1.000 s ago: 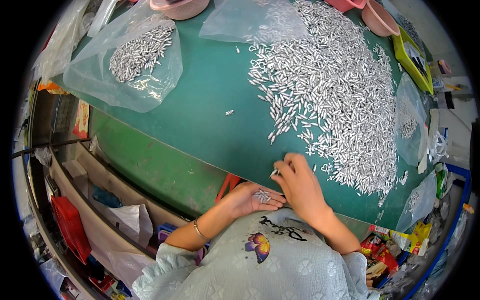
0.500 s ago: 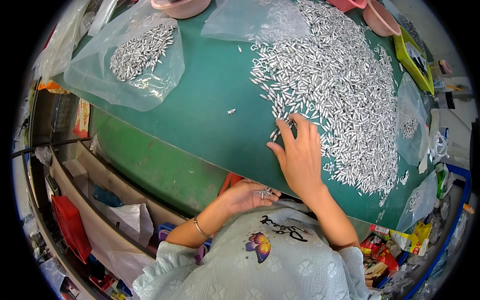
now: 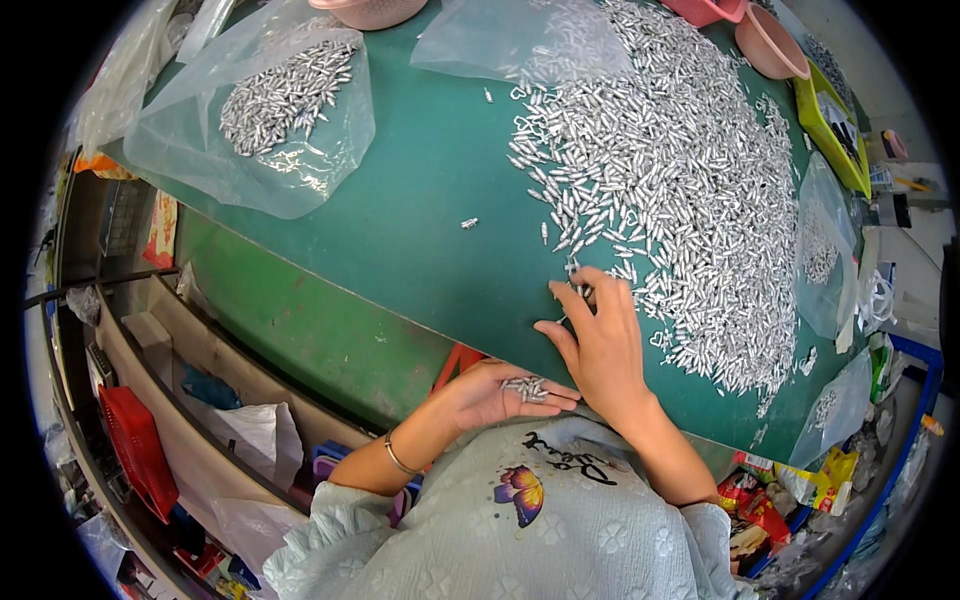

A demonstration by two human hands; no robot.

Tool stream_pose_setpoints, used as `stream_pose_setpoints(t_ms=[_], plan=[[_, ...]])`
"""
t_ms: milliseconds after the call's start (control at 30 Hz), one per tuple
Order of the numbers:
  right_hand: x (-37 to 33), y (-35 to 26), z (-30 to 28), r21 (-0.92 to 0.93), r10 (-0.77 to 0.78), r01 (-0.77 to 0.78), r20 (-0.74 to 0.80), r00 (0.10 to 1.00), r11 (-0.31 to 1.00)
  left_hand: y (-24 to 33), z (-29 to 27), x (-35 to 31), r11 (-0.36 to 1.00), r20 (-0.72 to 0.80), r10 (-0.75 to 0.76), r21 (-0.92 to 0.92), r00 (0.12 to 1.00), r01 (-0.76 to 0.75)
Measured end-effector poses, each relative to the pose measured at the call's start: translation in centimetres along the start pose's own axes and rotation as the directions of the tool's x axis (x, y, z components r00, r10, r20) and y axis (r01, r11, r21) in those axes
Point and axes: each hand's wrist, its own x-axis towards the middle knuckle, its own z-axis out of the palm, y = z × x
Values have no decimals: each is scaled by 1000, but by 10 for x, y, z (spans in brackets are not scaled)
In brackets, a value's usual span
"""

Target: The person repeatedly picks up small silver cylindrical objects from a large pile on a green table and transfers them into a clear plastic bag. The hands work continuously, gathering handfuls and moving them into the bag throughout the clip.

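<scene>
Left hand: your left hand [image 3: 490,393] lies palm up near the table's front edge, fingers extended in a shallow cup, with several small silver pieces [image 3: 525,389] resting loose on it.
Right hand: your right hand [image 3: 607,350] is over the table, fingers loosely bent and the thumb apart from them; silver bits show at the fingertips, but you cannot tell whether any is gripped.
Silver pile: the big spread of silver parts [image 3: 700,220] covers the right side of the green table [image 3: 430,170], its near-left fringe just beyond your right fingertips.
Strays: one loose piece [image 3: 469,223] lies apart, left of the pile; another small piece [image 3: 488,95] sits farther back.
Bags: a clear bag [image 3: 330,160] with a heap of parts lies at your far left; a flat clear sheet [image 3: 480,40] covers part of the pile's back edge. Two smaller bags, one on the right side [image 3: 825,260] and one at the near-right corner [image 3: 850,400], hold some too.
Containers: a pink bowl [image 3: 770,45] and a lime-green tray [image 3: 822,120] stand behind the pile to the right.
Beside the table: a red basket [image 3: 135,450] at lower left, a yellow packet [image 3: 840,480] at lower right.
</scene>
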Motion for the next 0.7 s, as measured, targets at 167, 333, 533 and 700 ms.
stream_pose_setpoints(t_ms=[167, 333, 533, 700], plan=[[-10, 3, 2, 151, 5, -11, 39, 999, 989, 0, 1, 1, 1000, -35, -6, 15, 999, 7], [-28, -5, -5, 209, -52, 16, 164, 985, 978, -10, -26, 7, 960, 231, -2, -270, 973, 67], [-46, -15, -12, 373, -175, 55, 294, 940, 926, -20, -50, 16, 871, 373, 43, -468, 927, 148], [-10, 2, -8, 147, 62, -52, -61, 996, 988, -5, -21, 14, 957, 260, -77, -250, 963, 144]])
